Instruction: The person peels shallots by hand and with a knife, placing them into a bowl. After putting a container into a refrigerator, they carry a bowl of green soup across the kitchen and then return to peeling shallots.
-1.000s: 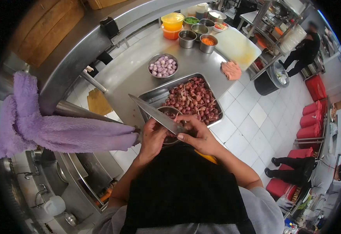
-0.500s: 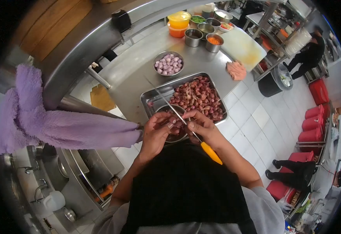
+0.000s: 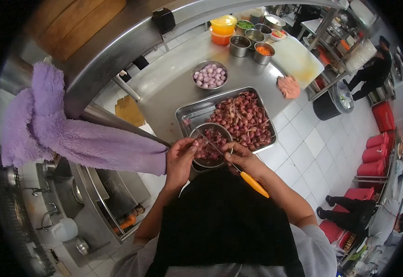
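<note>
My right hand [image 3: 243, 159] is closed on a knife [image 3: 255, 184] with a yellow handle. Its long thin blade points up and left across a metal bowl [image 3: 229, 134] of reddish shallot skins. Left of that bowl's rim, my left hand [image 3: 180, 160] pinches a small shallot [image 3: 196, 144] between thumb and fingers, partly hidden by them. The bowl rests at the near side of a steel tray [image 3: 188, 111], which carries a heap of unpeeled red shallots [image 3: 243, 115]. Beyond the tray, peeled pale purple shallots [image 3: 210, 76] fill a second bowl.
A purple towel [image 3: 104, 143] hangs on a rail at the left. Metal pots [image 3: 240, 46], orange and yellow tubs [image 3: 222, 30], a white cutting board [image 3: 298, 60] and a pink cloth [image 3: 288, 87] are on the steel counter. Two people stand at the right, near a black bin [image 3: 328, 104] and red containers.
My hands have moved apart, uncovering more of the bowl of skins. The knife blade has drawn lower, and the whole view has shifted a little.
</note>
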Demonstrator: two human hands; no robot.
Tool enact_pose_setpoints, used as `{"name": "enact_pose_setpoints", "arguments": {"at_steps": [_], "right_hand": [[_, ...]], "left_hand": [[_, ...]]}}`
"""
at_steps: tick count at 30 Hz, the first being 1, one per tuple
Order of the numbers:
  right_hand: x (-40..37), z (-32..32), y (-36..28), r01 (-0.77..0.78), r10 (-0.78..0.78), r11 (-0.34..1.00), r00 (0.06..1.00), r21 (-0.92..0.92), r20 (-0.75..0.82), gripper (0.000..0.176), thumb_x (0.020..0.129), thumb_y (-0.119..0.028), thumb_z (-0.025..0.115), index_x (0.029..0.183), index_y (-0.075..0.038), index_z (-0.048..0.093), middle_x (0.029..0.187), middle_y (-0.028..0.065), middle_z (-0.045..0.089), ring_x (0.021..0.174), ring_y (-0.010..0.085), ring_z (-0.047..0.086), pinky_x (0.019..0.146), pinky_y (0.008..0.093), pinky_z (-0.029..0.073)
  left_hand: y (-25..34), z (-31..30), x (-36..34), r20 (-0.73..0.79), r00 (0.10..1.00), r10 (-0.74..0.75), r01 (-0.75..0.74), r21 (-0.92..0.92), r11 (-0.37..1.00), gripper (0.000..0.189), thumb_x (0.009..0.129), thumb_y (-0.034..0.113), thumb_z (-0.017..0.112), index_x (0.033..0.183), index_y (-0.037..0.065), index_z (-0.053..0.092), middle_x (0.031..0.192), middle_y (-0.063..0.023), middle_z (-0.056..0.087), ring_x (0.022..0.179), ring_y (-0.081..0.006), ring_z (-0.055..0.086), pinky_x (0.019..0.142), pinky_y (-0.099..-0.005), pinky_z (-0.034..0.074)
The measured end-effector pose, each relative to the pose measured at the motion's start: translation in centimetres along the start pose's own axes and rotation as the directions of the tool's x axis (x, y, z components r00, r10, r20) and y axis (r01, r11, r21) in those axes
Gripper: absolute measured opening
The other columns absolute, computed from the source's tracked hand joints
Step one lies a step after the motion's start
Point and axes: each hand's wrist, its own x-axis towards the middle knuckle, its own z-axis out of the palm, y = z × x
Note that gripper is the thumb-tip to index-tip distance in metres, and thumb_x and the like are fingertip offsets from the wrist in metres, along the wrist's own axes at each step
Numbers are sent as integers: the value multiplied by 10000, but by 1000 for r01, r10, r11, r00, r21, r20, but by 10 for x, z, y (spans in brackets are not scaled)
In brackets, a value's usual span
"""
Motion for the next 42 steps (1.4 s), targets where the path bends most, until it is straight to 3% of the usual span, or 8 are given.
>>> {"name": "enact_pose_setpoints", "arguments": {"at_steps": [5,10,12,15,18,24,34,42], "right_hand": [[-9,16,-12,175,-184,948,983,-267,-10,525,938,-208,645,1420,-149,445,854,-6,544,763,76,504,674,215,393],[-19,31,-32,221,-225,893,974,-392,38,543,896,-103,694,1384,-70,457,1092,58,619,959,108,571,840,277,462],[-18,37,-35,385,-382,791,918,-475,108,552,882,-118,715,1367,-55,460,1112,69,606,991,132,582,887,300,464],[-17,39,-36,449,-431,745,888,-493,157,567,890,-108,698,1384,-52,424,893,21,565,832,94,533,772,257,428],[-19,39,-39,438,-431,771,893,-462,129,530,863,-139,740,1316,-52,479,1071,67,606,940,123,584,815,286,471],[-18,36,-35,419,-428,765,898,-490,100,536,846,-141,756,1301,-59,484,903,28,610,808,82,556,659,240,415],[-18,42,-42,361,-367,799,926,-481,86,507,870,-98,727,1300,-53,461,864,14,589,829,80,546,772,257,426],[-9,38,-34,436,-425,841,899,-321,110,415,890,-51,696,1226,-52,453,977,44,610,922,90,566,824,260,435]], "left_hand": [[-4,8,-5,78,996,46,-39,-87,995,241,925,-21,602,1163,-25,567,1065,-113,647,919,-164,624,777,-303,501],[-4,26,-6,84,996,27,-20,-90,996,243,909,-51,600,1150,-33,571,1077,-126,639,943,-180,627,820,-314,513],[-5,27,-7,93,994,54,-44,-110,993,261,896,-64,605,1153,-41,568,1080,-134,640,995,-205,638,901,-331,516],[0,29,-9,136,990,26,-3,-167,986,270,888,-76,604,1154,-50,568,1097,-139,641,1053,-222,638,966,-344,502],[1,30,-11,132,991,14,3,-130,992,300,878,-50,618,1171,-38,557,1091,-131,637,1044,-219,627,972,-370,488],[4,35,-11,128,991,44,-28,-124,992,282,862,-52,629,1142,-43,597,1077,-135,656,1035,-217,637,962,-361,497],[5,37,-10,112,990,82,-71,-103,992,294,848,-72,625,1140,-48,610,1077,-145,667,1012,-217,652,933,-350,512],[7,42,-10,69,993,91,-100,142,985,247,823,-87,646,1066,-46,644,1020,-108,697,953,-172,668,889,-307,527]]}}
